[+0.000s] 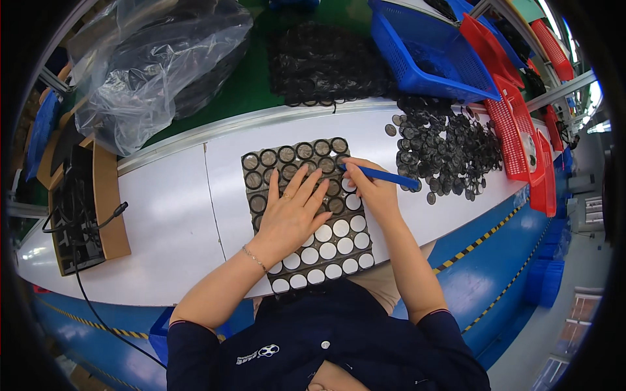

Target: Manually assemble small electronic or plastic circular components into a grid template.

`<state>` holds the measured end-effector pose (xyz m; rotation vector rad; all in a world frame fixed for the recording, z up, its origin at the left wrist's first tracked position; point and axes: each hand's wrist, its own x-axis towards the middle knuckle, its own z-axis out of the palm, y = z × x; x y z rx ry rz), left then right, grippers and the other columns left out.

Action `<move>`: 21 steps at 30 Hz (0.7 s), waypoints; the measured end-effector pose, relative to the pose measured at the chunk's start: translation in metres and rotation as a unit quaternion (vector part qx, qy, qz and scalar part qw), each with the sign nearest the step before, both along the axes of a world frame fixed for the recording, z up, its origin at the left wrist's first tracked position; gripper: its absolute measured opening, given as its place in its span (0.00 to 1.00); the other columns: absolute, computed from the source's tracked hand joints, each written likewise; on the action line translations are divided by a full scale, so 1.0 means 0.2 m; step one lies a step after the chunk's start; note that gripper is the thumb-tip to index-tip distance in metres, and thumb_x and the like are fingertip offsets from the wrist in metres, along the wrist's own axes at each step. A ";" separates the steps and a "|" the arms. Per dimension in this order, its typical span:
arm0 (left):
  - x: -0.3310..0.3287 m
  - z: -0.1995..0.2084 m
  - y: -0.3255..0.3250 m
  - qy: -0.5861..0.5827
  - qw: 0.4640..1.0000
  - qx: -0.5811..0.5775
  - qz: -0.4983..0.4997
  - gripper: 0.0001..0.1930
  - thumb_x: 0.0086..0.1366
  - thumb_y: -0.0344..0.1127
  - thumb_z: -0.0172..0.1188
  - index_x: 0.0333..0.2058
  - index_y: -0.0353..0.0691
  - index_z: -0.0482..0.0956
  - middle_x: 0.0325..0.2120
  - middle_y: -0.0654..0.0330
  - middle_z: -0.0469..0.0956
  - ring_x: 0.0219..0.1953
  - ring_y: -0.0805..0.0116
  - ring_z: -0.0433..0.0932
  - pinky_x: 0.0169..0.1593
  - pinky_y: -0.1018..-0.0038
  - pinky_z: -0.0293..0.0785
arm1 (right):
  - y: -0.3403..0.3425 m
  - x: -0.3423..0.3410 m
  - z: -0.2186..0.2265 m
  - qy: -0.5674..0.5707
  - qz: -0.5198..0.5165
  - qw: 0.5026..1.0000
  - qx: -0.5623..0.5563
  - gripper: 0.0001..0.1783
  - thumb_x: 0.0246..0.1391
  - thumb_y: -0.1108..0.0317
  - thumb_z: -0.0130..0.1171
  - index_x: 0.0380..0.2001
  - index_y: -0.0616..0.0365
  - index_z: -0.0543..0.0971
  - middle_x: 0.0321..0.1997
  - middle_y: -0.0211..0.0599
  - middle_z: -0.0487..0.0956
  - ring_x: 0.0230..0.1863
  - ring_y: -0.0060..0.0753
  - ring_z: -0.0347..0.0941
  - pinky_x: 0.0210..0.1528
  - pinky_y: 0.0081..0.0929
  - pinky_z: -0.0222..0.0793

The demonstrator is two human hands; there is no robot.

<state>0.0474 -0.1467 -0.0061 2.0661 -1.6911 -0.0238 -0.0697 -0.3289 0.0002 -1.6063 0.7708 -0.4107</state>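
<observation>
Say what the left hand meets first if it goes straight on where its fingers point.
Left hand: probably a black ring just past its middle fingertips. Fingertip height is unclear, so it might slide over.

head-worn fisheye facing steeply down at tabletop (169, 228)

- Left forearm (218, 287) slants up and inward from the lower left.
- Left hand (290, 214) lies palm down, fingers spread, thumb pointing right.
- Right forearm (411, 260) leans inward too (more steeply than the left).
- Right hand (378, 194) is drawn into a pinch, forefinger and thumb leading.
</observation>
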 end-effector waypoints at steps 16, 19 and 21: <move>0.00 0.00 -0.01 0.007 1.000 -0.004 -0.002 0.30 0.65 0.47 0.64 0.62 0.40 0.73 0.66 0.54 0.67 0.71 0.53 0.59 0.70 0.37 0.44 | -0.36 -0.06 0.04 0.033 -0.144 0.777 -0.612 0.12 0.60 0.70 0.63 0.47 0.56 0.85 0.42 0.45 0.82 0.41 0.42 0.78 0.46 0.36 0.72; 0.00 0.01 0.00 0.009 1.000 -0.001 0.002 0.29 0.65 0.46 0.64 0.61 0.40 0.73 0.66 0.54 0.67 0.71 0.53 0.60 0.70 0.37 0.45 | -0.22 0.01 0.05 -0.055 -0.069 0.971 -0.222 0.14 0.65 0.65 0.62 0.49 0.59 0.84 0.39 0.40 0.83 0.35 0.26 0.78 0.34 0.22 0.73; 0.00 0.01 0.00 0.012 1.000 -0.004 0.001 0.28 0.66 0.45 0.63 0.61 0.40 0.73 0.65 0.54 0.68 0.70 0.53 0.60 0.70 0.36 0.45 | -0.13 0.07 0.03 -0.075 -0.035 0.994 -0.075 0.16 0.66 0.62 0.61 0.50 0.60 0.84 0.39 0.38 0.83 0.36 0.21 0.78 0.31 0.17 0.72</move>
